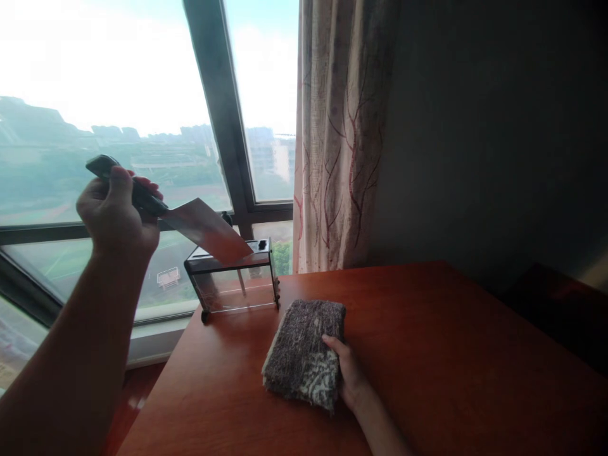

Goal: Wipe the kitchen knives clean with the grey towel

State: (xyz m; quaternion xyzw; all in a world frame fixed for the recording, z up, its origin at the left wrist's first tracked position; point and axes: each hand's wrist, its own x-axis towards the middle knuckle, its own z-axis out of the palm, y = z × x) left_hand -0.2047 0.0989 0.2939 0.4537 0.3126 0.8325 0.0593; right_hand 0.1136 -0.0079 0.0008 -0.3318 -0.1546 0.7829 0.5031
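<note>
Raised at the left, my left hand (pixel 121 212) is closed around the dark handle of a cleaver (pixel 209 231). Its broad metal blade slants down to the right, and its tip overlaps the top of a clear-sided knife block (pixel 232 285). Whether the tip sits in a slot of the block, I cannot tell. My right hand (pixel 346 370) grips a folded grey cloth (pixel 304 354) by its right edge, thumb on top and fingers hidden beneath. The cloth has a fuzzy surface with a pale patterned patch, and appears just above or on the table.
The knife block stands near the far left corner of a reddish-brown wooden table (pixel 427 335). Behind it are a large window (pixel 142 76) with a dark frame and a patterned curtain (pixel 342 139). A dark wall lies to the right.
</note>
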